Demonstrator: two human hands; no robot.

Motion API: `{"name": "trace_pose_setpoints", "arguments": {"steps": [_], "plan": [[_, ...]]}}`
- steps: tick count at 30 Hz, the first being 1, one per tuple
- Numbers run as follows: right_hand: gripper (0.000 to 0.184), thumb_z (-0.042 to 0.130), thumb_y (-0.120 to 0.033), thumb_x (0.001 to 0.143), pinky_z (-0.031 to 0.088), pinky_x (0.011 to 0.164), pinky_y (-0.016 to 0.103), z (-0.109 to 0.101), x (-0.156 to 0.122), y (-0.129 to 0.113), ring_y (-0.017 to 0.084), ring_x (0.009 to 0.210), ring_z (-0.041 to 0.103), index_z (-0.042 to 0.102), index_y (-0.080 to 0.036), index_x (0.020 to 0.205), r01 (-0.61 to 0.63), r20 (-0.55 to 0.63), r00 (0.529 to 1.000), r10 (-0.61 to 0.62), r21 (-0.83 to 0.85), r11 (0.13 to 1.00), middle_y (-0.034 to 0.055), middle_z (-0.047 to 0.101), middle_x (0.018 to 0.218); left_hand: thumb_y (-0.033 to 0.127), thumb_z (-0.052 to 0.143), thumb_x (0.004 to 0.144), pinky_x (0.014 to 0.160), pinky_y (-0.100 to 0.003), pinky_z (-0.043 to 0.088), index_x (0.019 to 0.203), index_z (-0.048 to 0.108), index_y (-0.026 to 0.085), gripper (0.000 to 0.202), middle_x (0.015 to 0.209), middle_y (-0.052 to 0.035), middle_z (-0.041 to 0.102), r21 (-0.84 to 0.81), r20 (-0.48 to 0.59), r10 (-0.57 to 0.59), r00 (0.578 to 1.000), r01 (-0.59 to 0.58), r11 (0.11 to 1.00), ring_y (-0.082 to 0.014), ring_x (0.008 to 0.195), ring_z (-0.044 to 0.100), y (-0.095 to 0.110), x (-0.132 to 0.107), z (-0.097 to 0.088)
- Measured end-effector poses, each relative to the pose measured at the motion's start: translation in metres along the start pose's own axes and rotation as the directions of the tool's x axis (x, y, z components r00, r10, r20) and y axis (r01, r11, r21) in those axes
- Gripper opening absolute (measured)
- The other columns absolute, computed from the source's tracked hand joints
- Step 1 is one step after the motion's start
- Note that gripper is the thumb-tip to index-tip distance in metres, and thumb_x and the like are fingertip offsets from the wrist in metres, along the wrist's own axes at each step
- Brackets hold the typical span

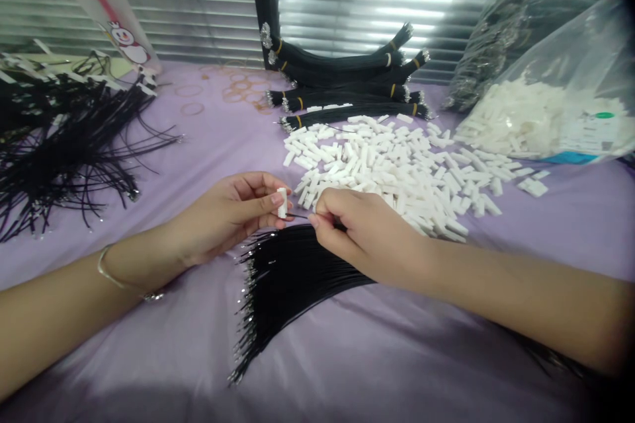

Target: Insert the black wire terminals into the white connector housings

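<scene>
Between the thumb and fingers of my left hand (243,211) a white plastic connector housing (282,202) is held upright. My right hand (360,228) pinches a thin black wire (297,215), whose end reaches the lower part of the housing. Whether the wire's tip is inside it, I cannot tell. Below both hands a fanned bundle of black wires (297,277) with metal terminals at the left ends lies on the purple cloth (188,350). Just beyond my right hand spreads a pile of loose white housings (381,165).
Banded bundles of black wires (342,66) lie at the back by the blinds. At left is a heap of wires with white housings (64,139), near a plastic cup (124,33) with a red straw. Rubber bands (243,89) lie nearby. Clear bags (550,99) stand back right.
</scene>
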State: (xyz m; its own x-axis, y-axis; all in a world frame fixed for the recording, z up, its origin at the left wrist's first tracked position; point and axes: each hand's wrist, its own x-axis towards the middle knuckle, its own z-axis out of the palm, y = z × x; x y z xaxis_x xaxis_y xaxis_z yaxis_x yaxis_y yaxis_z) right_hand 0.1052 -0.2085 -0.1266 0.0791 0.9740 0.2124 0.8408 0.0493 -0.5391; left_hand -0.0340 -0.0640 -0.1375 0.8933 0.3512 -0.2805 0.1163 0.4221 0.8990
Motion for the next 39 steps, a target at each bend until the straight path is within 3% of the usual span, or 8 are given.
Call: {"name": "trace_pose_setpoints", "arguments": {"steps": [5,11,19,25,33,36,39], "plan": [[0.019,0.043,-0.025,0.09,0.036,0.062,0.026,0.002,0.001,-0.002,0.014,0.067,0.049,0.048,-0.015,0.074,0.011,0.098,0.995,0.001,-0.116,0.993,0.0035,0.055,0.072,0.017,0.073,0.071,0.061,-0.015,0.053,0.079,0.063,0.01,0.014,0.07,-0.0012,0.063,0.014,0.014,0.003,1.0,-0.003,1.0,-0.0085,0.062,0.062,-0.001,0.0,-0.001],[0.016,0.047,-0.023,0.087,0.039,0.069,0.03,0.005,0.0,-0.002,0.018,0.076,0.053,0.056,-0.01,0.086,0.032,0.098,0.995,-0.014,-0.187,0.982,0.008,0.06,0.079,0.016,0.072,0.072,0.062,-0.015,0.053,0.079,0.063,0.011,0.012,0.071,-0.0007,0.065,0.026,0.028,0.0,1.0,-0.001,1.0,-0.0084,0.062,0.063,0.0,-0.001,0.0],[0.007,0.051,-0.016,0.082,0.035,0.061,0.023,0.007,0.002,0.003,0.011,0.066,0.05,0.055,-0.014,0.077,-0.021,0.011,1.0,0.021,-0.055,0.998,0.0008,0.058,0.07,0.017,0.073,0.071,0.061,-0.015,0.054,0.079,0.06,0.012,0.016,0.072,-0.0007,0.066,0.107,0.016,0.0,1.0,-0.002,0.994,-0.0098,0.062,0.065,-0.002,0.0,0.003],[0.01,0.053,-0.013,0.079,0.032,0.058,0.02,0.008,0.004,0.003,0.008,0.06,0.045,0.052,-0.015,0.069,0.027,-0.045,0.999,-0.027,-0.002,1.0,-0.0026,0.052,0.063,0.016,0.069,0.074,0.063,-0.016,0.054,0.08,0.058,0.012,0.014,0.074,0.0002,0.065,0.152,-0.004,0.038,0.999,-0.037,0.988,-0.009,0.064,0.066,-0.006,0.0,0.006],[0.013,0.05,-0.015,0.082,0.033,0.057,0.021,0.009,0.006,0.003,0.009,0.058,0.046,0.052,-0.015,0.069,-0.015,-0.007,1.0,0.015,-0.009,1.0,-0.0026,0.052,0.062,0.014,0.068,0.075,0.063,-0.017,0.053,0.08,0.056,0.01,0.013,0.074,-0.002,0.065,0.154,-0.03,0.035,0.999,-0.03,0.988,-0.009,0.063,0.065,-0.005,-0.001,0.008],[0.012,0.047,-0.018,0.086,0.039,0.069,0.027,0.002,0.004,0.001,0.014,0.075,0.052,0.058,-0.014,0.081,0.093,-0.011,0.995,-0.096,-0.137,0.986,0.0045,0.059,0.08,0.016,0.069,0.074,0.065,-0.019,0.053,0.08,0.056,0.011,0.016,0.074,-0.0014,0.064,0.092,-0.038,0.028,0.999,-0.024,0.995,-0.01,0.064,0.065,-0.005,-0.001,0.006],[0.018,0.048,-0.022,0.087,0.036,0.084,0.04,-0.005,0.003,-0.006,0.024,0.097,0.048,0.062,-0.013,0.094,0.2,-0.114,0.959,-0.26,-0.381,0.903,0.0135,0.056,0.105,0.017,0.069,0.074,0.07,-0.021,0.052,0.078,0.057,0.011,0.014,0.073,0.0002,0.061,-0.015,-0.039,0.048,0.998,-0.049,0.999,-0.0095,0.067,0.063,-0.004,-0.001,0.004]]}}
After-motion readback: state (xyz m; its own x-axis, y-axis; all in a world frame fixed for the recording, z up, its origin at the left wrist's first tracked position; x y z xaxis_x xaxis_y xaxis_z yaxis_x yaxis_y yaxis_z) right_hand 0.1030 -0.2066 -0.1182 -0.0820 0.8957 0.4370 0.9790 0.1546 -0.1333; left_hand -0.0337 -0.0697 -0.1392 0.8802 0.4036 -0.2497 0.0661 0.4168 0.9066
